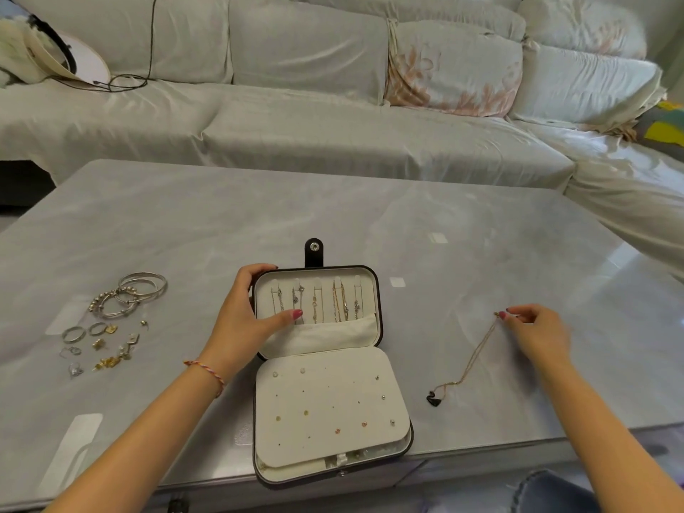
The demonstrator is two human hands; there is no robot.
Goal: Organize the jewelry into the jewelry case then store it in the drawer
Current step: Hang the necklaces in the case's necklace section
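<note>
A black jewelry case (378, 312) lies open near the table's front edge, cream inside. Several chains hang in its raised lid, and small studs dot the flat earring panel (325, 405) below. My left hand (248, 316) grips the lid's left edge, thumb across the lining pocket. Out to the right, my right hand (533, 331) pinches one end of a thin gold necklace (477, 355). Its chain trails down over the table to a dark pendant (433, 398). At the left lie silver bangles (129, 292), rings (74, 334) and small gold earrings (111, 359).
The grey glossy table (370, 224) fills the view. A sofa under a pale cover (296, 116) runs behind it and round the right side. A hat and a black cord (126, 81) lie on the sofa's left end.
</note>
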